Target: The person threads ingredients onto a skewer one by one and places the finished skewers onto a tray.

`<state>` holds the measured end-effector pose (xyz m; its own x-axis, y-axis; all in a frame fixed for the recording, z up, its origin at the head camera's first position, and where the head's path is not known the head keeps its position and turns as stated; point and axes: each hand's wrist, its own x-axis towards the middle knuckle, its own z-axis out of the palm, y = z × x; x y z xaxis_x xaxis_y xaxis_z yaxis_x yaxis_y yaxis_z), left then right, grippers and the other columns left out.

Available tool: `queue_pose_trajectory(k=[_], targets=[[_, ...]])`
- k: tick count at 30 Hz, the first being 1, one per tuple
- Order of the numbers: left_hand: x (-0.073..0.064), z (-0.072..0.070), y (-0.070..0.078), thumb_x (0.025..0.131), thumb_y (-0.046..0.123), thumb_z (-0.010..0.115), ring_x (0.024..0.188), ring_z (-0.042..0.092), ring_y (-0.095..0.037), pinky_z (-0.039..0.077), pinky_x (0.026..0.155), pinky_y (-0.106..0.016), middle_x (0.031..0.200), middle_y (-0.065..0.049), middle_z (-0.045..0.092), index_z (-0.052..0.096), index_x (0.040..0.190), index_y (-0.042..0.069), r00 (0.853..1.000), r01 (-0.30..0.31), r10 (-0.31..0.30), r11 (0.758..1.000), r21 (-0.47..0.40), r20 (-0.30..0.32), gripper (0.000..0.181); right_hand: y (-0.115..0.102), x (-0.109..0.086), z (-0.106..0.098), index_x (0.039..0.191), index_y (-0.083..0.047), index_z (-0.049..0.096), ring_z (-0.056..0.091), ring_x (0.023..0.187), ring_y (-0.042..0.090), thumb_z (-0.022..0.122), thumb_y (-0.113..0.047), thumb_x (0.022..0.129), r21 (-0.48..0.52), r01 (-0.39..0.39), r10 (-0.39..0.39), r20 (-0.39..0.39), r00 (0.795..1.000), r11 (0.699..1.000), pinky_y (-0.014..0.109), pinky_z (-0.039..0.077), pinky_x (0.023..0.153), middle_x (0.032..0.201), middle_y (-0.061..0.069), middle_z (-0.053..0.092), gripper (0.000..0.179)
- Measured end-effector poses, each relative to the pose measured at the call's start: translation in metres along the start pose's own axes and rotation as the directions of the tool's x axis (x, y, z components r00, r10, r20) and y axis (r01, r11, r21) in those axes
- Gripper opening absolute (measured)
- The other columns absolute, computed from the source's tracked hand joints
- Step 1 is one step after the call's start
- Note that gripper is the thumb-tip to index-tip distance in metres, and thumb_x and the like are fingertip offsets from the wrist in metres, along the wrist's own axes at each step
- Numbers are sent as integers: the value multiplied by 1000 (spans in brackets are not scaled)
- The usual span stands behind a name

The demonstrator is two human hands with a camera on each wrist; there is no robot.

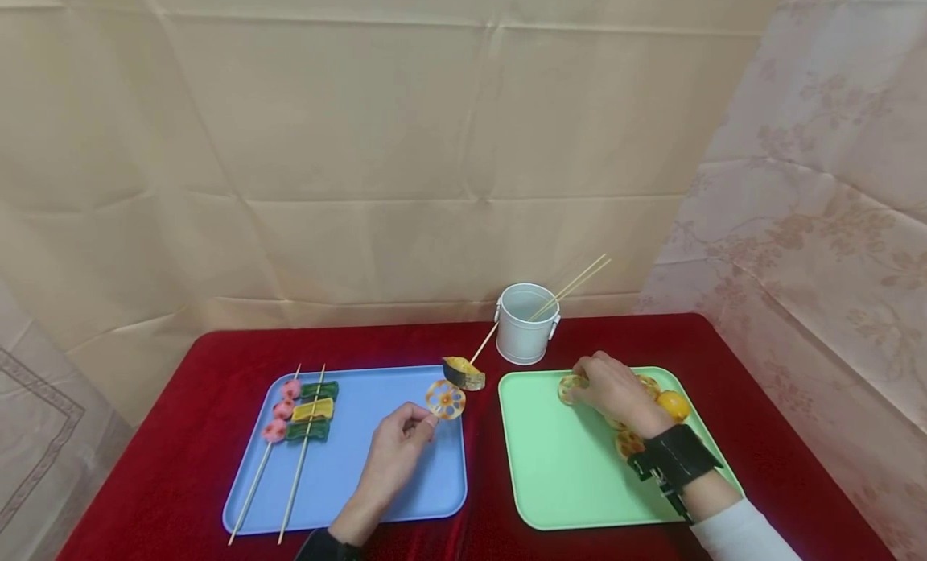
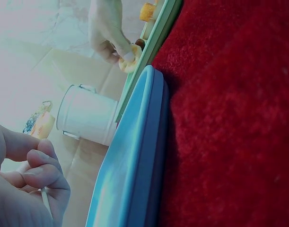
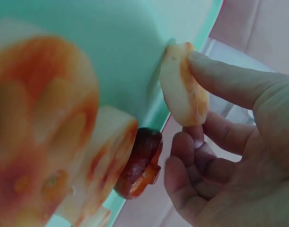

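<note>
My left hand point(image 1: 397, 452) pinches a bamboo skewer point(image 1: 484, 344) that slants up over the blue tray's right edge. Threaded on it are a browned lotus root slice point(image 1: 445, 400), close to the fingertips, and a dark-rinded yellow pumpkin slice point(image 1: 463, 373) above that. Over the far part of the green tray point(image 1: 558, 484), my right hand point(image 1: 614, 390) holds another lotus root slice point(image 3: 184, 85) between thumb and fingers. In the right wrist view, more lotus root slices point(image 3: 99, 165) and a glossy dark reddish-brown piece point(image 3: 140, 163) lie near that hand.
On the left of the blue tray point(image 1: 369, 480) lie a skewer of pink balls point(image 1: 273, 431) and one of green and yellow pieces point(image 1: 313, 410). A white bucket point(image 1: 523, 340) with two bare skewers point(image 1: 575, 283) stands behind the trays. A round yellow piece point(image 1: 673, 405) sits on the green tray.
</note>
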<state>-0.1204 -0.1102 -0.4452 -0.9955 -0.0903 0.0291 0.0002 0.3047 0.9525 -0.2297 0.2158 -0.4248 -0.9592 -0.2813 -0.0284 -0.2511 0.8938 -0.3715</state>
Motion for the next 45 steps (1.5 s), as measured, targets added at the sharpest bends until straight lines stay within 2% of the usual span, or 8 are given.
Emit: queue_pose_trajectory(k=[7, 12, 23, 28, 34, 39, 42, 45], targets=[[0, 2, 1, 97, 11, 68, 67, 52, -13, 41, 62, -25, 75, -4, 65, 68, 94, -1, 1000, -1, 1, 1000, -3, 1, 13, -1, -4, 1, 103, -4, 69, 51, 79, 21, 80, -19, 91, 108, -50, 46, 36, 998, 993, 34, 43, 68, 85, 4, 58, 23], [1, 3, 2, 98, 12, 66, 67, 50, -15, 40, 61, -25, 75, -3, 64, 68, 95, -2, 1000, 21, -21, 1000, 2, 7, 14, -1, -7, 2, 101, -7, 66, 51, 73, 19, 79, -21, 93, 173, -67, 60, 48, 997, 983, 33, 41, 64, 80, 3, 57, 21], [2, 6, 2, 97, 12, 66, 68, 51, -17, 41, 62, -26, 75, -1, 64, 69, 94, -1, 999, 44, -44, 999, 11, 13, 14, -3, -12, 2, 98, -9, 69, 55, 75, 17, 79, -21, 92, 241, 26, -4, -92, 996, 970, 30, 46, 64, 85, 0, 66, 17], [2, 6, 3, 97, 13, 66, 67, 50, -16, 40, 61, -26, 75, -1, 64, 69, 94, -1, 999, 49, -49, 999, 4, 18, 15, -9, -12, 3, 99, -10, 70, 55, 75, 17, 79, -25, 93, 275, 32, 8, -140, 990, 961, 31, 45, 65, 85, -1, 67, 19], [1, 7, 4, 97, 14, 66, 68, 51, -16, 40, 62, -26, 77, -5, 66, 69, 95, 0, 999, 45, -45, 999, -9, 23, 15, -17, -9, 7, 103, -7, 69, 61, 82, 20, 77, -26, 94, 372, 28, 45, -186, 981, 928, 33, 50, 71, 90, 2, 70, 23], [-1, 9, 4, 96, 12, 67, 68, 53, -14, 41, 64, -25, 78, -8, 67, 70, 95, -1, 1000, 18, -18, 1000, -25, 23, 13, -25, -7, 9, 109, -4, 69, 66, 88, 23, 74, -25, 96, 440, 32, 74, -222, 972, 897, 33, 53, 76, 96, 6, 73, 25], [-2, 10, 4, 95, 12, 68, 68, 53, -13, 41, 64, -25, 78, -6, 67, 70, 95, -1, 1000, 11, -11, 1000, -24, 24, 13, -28, -6, 9, 114, -2, 68, 67, 91, 25, 72, -26, 98, 498, 22, 99, -214, 972, 867, 32, 55, 78, 100, 10, 74, 30], [-2, 10, 4, 95, 12, 68, 68, 53, -12, 41, 64, -25, 77, -4, 66, 71, 95, 0, 999, 15, -15, 1000, -20, 34, 12, -31, -4, 8, 119, 0, 67, 69, 94, 25, 70, -29, 100, 572, 2, 124, -181, 976, 821, 31, 57, 81, 106, 12, 73, 35]])
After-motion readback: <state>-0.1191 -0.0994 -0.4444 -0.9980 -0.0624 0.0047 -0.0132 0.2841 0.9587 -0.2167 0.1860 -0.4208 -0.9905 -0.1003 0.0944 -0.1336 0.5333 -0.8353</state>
